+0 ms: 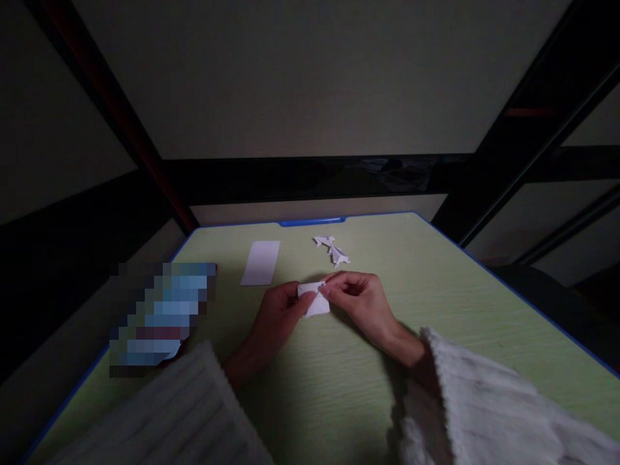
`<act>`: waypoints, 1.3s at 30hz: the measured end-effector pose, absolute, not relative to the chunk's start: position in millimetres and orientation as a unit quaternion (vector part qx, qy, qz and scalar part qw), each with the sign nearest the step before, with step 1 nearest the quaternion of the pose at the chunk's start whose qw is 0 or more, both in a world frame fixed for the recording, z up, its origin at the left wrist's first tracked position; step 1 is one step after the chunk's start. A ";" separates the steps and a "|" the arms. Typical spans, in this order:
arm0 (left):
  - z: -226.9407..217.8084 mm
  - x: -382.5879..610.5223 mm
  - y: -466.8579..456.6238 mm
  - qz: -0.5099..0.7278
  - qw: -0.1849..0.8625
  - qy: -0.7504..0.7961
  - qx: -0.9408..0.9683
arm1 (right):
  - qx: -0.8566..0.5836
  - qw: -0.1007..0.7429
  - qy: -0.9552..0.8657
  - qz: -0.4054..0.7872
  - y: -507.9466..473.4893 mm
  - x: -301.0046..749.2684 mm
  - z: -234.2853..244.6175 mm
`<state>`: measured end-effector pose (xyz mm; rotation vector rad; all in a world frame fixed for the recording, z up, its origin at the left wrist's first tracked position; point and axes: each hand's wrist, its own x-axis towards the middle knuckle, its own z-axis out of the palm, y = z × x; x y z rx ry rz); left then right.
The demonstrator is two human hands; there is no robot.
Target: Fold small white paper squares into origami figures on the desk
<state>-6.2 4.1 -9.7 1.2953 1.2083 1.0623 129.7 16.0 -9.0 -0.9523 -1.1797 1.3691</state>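
Left hand (278, 311) has a small folded white paper (317, 306) pinched at its left side, thumb flat on top and the other fingers tucked around behind. Right hand (367, 298) is closed up pretty tight too, thumb and fingertips nipping the top right part of the same paper, so there's barely any gap in either grip. The paper sits between the two hands, over the middle of the desk (450, 316), with crease lines showing on its face.

Stuff that's hard to make out: the fingers under the paper are mostly hidden, the thumbs cover bits of the folds, and I can't tell if the paper actually touches the desk. Both fuzzy pale sleeves (498, 400) get cut off by the frame, and the whole place is kinda dark.

Just past the right hand there's a little cluster of folded paper shapes (338, 252), pointy bits everywhere, tough to say where one ends. Left of those lies a flat white sheet (260, 263). Way over by the left edge is some pixelated object (167, 316), no clue what, partly behind the left sleeve. Blue trim runs round the desk, and a pale panel (314, 84) stands behind it.
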 end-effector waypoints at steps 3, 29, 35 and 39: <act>-6.4 -4.8 2.8 0.439 0.519 0.512 0.525 | -0.400 0.525 -0.501 0.560 15.5 129.0 -10.5; -7.3 -3.9 -0.4 0.454 0.542 0.466 0.533 | -0.378 0.424 -0.662 0.489 5.4 126.5 -14.2; -5.3 -4.2 2.2 0.470 0.538 0.470 0.519 | -0.383 0.456 -0.623 0.507 10.8 127.5 -11.2; -4.2 -5.4 4.5 0.484 0.521 0.466 0.526 | -0.369 0.494 -0.556 0.557 17.4 128.4 -14.7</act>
